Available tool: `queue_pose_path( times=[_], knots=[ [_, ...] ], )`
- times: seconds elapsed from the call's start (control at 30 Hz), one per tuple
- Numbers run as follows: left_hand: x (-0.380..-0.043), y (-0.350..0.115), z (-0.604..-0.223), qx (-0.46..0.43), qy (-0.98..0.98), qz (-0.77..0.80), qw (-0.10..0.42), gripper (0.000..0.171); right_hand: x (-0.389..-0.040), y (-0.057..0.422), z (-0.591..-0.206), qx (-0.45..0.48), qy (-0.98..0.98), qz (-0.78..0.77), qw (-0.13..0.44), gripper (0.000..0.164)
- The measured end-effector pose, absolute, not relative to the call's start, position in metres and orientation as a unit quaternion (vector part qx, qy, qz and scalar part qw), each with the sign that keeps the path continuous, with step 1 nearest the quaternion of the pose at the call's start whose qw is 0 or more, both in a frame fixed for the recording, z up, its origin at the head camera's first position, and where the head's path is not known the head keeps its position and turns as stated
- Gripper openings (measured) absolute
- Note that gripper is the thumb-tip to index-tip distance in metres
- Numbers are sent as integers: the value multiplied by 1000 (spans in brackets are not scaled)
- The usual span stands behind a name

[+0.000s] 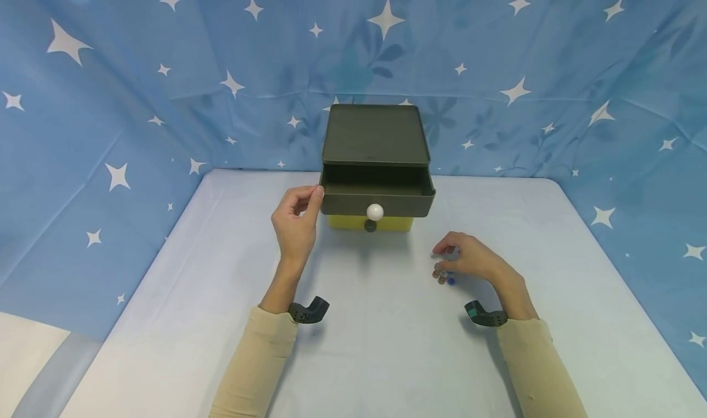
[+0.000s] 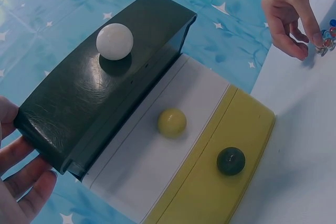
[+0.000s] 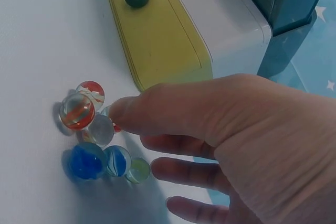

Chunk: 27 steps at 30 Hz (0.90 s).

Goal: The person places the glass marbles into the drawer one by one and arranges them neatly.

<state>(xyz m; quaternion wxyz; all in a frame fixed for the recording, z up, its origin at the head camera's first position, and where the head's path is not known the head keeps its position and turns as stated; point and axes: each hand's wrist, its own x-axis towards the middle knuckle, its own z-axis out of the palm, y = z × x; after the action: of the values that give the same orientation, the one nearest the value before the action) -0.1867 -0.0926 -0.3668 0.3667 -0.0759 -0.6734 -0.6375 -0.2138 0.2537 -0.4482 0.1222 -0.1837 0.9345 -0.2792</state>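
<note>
A small drawer cabinet (image 1: 377,132) stands at the back of the table, its dark green top drawer (image 1: 345,204) pulled out. My left hand (image 1: 295,226) holds that drawer's left front corner, thumb and fingers on either side of the edge. The white round knob (image 2: 115,41) on the drawer front is untouched. To the right, my right hand (image 1: 469,255) is over a cluster of glass marbles, its thumb at a clear one and its fingers loosely bent and apart. A blue marble (image 3: 87,160) and a red-striped marble (image 3: 77,112) lie in the cluster. Part of the cluster hides behind the thumb.
Below the open drawer are a white drawer with a yellow knob (image 2: 172,123) and a yellow drawer with a dark green knob (image 2: 231,161), both closed. A white cloth covers the table (image 1: 364,344). Blue star-patterned fabric (image 1: 265,56) hangs behind and at the sides.
</note>
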Motion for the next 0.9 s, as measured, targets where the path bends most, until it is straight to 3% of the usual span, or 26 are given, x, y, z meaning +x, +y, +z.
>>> queue_pose_path(
  times=[0.3,0.9],
  knots=[
    [-205,-101,-391,-79,-675,-638,362,15,-214,255,-450,-188,935,-281,109,23],
    [-185,-94,-365,-79,-672,-641,362,12,-217,255,-455,-172,942,-265,111,16]
  ],
)
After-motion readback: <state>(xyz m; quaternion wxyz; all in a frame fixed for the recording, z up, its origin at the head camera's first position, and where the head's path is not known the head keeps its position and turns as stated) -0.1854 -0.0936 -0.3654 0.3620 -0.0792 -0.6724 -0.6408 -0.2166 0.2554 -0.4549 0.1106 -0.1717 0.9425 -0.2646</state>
